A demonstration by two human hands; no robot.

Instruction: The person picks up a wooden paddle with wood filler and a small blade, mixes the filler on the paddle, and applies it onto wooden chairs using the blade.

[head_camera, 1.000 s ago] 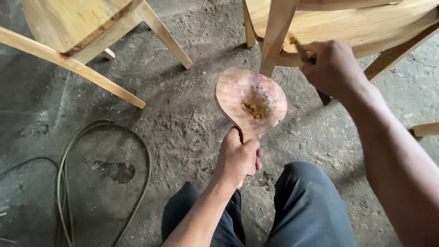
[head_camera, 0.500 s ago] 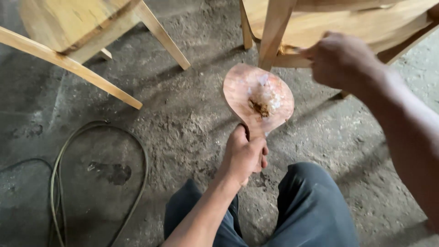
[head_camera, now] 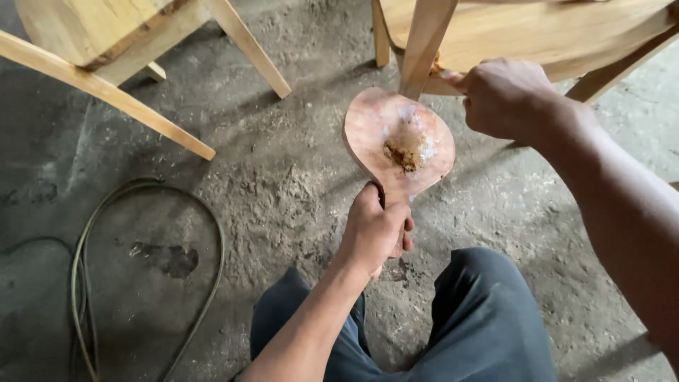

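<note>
Flat reddish wooden paddle (head_camera: pixel 396 141) sits centre, pale wooden chair leg (head_camera: pixel 424 42) just behind it, coiled hose (head_camera: pixel 141 262) lying near left.

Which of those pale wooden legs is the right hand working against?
The upright leg at top centre, right behind the paddle. The right hand presses beside it; the slanted legs at left stand untouched.

rough dusty concrete floor (head_camera: pixel 283 184); a loop of hose (head_camera: pixel 92 240) lying far left; dark stain (head_camera: pixel 173 260) beside it; another pale wooden chair (head_camera: pixel 106 42) upper left; dark trousers (head_camera: pixel 488 325) at bottom
</note>
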